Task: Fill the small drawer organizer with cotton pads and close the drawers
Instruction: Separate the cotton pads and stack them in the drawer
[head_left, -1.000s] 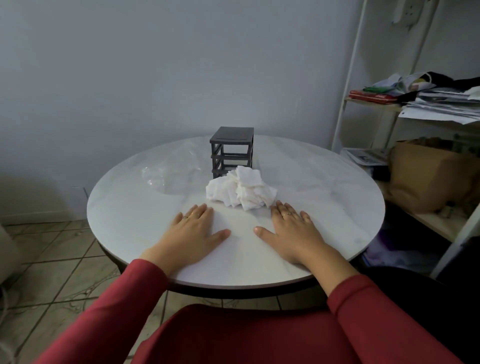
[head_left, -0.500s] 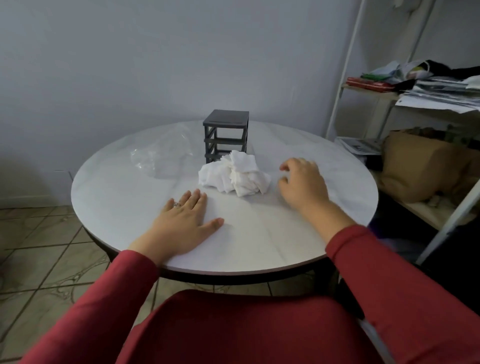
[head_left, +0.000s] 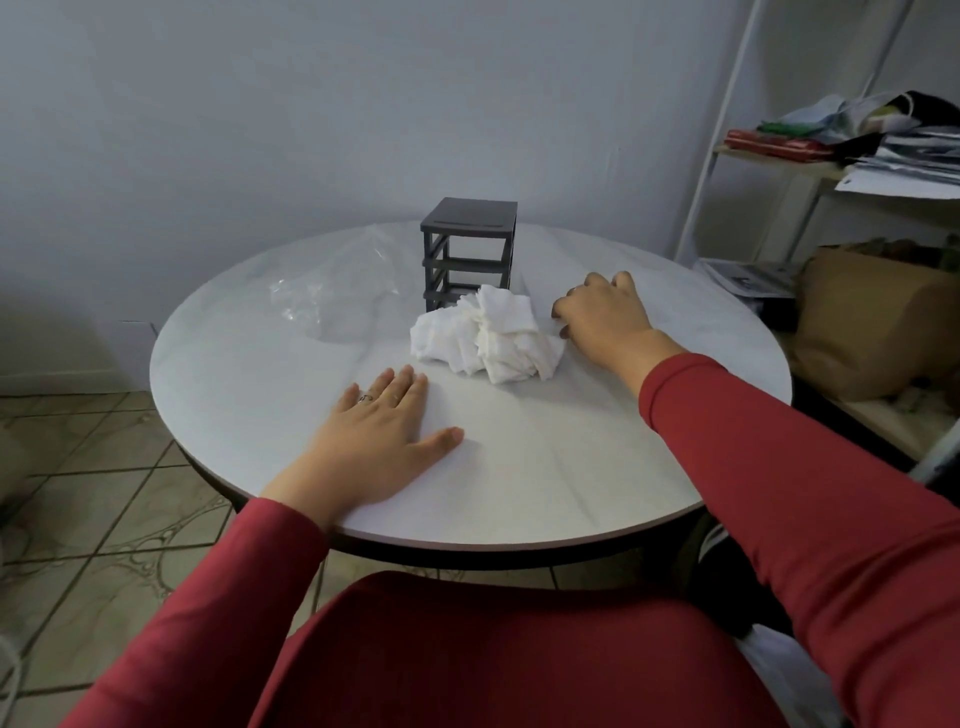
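Note:
A small dark grey drawer organizer (head_left: 469, 248) stands upright near the far side of the round white table (head_left: 545, 467). Its side shows open frame slots; whether its drawers are open or shut cannot be told from here. A loose heap of white cotton pads (head_left: 485, 338) lies right in front of it. My left hand (head_left: 382, 439) rests flat on the table, just in front and to the left of the heap. My right hand (head_left: 602, 317) hovers to the right of the heap with loosely curled fingers and holds nothing.
A crumpled clear plastic bag (head_left: 337, 291) lies on the table left of the organizer. A white metal shelf (head_left: 727, 135) with stacked papers and a brown paper bag (head_left: 872, 322) stands at the right. Tiled floor lies below on the left.
My right hand lifted off the table's front and moved forward to the right side of the cotton pads, fingers now curled. The view has shifted. My left hand stays flat.

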